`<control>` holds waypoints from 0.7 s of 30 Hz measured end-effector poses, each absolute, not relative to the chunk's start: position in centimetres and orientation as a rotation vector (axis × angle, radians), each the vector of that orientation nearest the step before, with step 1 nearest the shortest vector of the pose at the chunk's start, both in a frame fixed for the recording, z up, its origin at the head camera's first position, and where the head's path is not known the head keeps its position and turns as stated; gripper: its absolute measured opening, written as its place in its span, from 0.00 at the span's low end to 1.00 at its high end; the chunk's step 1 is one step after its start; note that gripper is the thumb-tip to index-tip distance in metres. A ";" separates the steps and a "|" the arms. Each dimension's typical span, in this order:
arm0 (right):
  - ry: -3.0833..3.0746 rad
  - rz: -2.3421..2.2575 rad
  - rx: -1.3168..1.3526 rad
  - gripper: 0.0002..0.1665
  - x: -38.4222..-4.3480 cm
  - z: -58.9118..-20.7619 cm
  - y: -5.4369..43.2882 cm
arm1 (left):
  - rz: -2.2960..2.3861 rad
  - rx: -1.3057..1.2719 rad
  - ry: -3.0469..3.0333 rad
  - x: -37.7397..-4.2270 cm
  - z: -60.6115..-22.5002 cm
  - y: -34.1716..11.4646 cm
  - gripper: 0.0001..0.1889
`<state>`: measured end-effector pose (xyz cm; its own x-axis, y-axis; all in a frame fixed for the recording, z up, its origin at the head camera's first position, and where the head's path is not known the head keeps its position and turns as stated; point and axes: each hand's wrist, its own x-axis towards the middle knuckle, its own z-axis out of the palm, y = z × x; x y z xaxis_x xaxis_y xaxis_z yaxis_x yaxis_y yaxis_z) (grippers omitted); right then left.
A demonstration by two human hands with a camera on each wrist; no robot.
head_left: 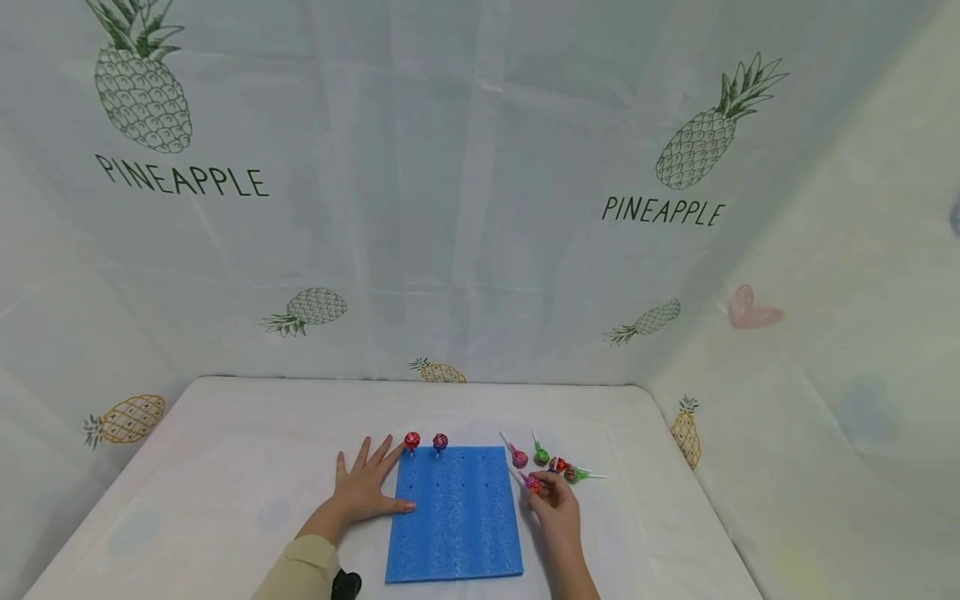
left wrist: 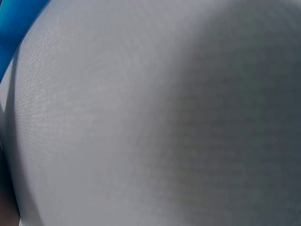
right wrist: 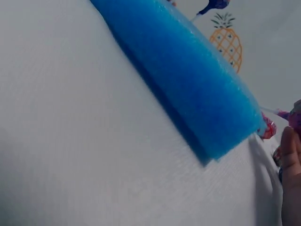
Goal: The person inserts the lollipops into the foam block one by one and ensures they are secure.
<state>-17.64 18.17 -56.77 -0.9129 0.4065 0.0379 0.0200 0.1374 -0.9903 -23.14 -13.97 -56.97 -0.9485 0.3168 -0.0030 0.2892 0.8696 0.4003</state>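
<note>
A blue foam board (head_left: pixel 453 533) with small holes lies on the white-covered table. At its far edge stand two lollipops on their sticks, one red (head_left: pixel 412 441) and one dark purple (head_left: pixel 440 441). My left hand (head_left: pixel 362 490) is spread flat at the board's left side, thumb over the board's edge and fingertips close to the red lollipop. Right of the board, my right hand (head_left: pixel 557 505) pinches a pink-red lollipop (head_left: pixel 533 483) by its wrapped head, its stick pointing up and left. The right wrist view catches those fingers (right wrist: pixel 288 149) at its right edge.
Beyond my right hand lie several loose lollipops: a pink one (head_left: pixel 519 457), a green one (head_left: pixel 542 456), and a red one (head_left: pixel 557 464) beside a green-and-brown one (head_left: pixel 572 475). A black object (head_left: pixel 346 585) shows by my left sleeve. Pineapple-print cloth (head_left: pixel 450 208) hangs behind the table.
</note>
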 end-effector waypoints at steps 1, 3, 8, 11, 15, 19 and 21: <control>-2.105 1.829 -0.410 0.18 -17.6 -56.7 18.1 | 0.616 0.483 2.970 -23.1 -56.9 -14.0 0.59; -2.068 1.830 -0.404 0.17 -17.7 -56.4 18.1 | 0.617 0.485 2.965 -23.1 -56.8 -14.0 0.59; -2.036 1.819 -0.360 0.17 -18.0 -55.6 17.6 | 0.627 0.488 2.969 -23.1 -56.7 -14.0 0.59; -2.037 1.831 -0.336 0.18 -18.3 -55.2 17.3 | 0.626 0.487 2.975 -23.1 -56.7 -14.0 0.59; -2.038 1.883 -0.305 0.19 -18.6 -54.7 16.7 | 0.622 0.487 2.980 -23.1 -56.7 -14.0 0.59; -2.017 1.936 -0.299 0.18 -19.0 -54.1 15.9 | 0.624 0.487 2.982 -23.1 -56.8 -14.0 0.59; -2.002 1.959 -0.283 0.17 -19.1 -53.8 15.5 | 0.623 0.487 2.981 -23.0 -56.8 -14.0 0.59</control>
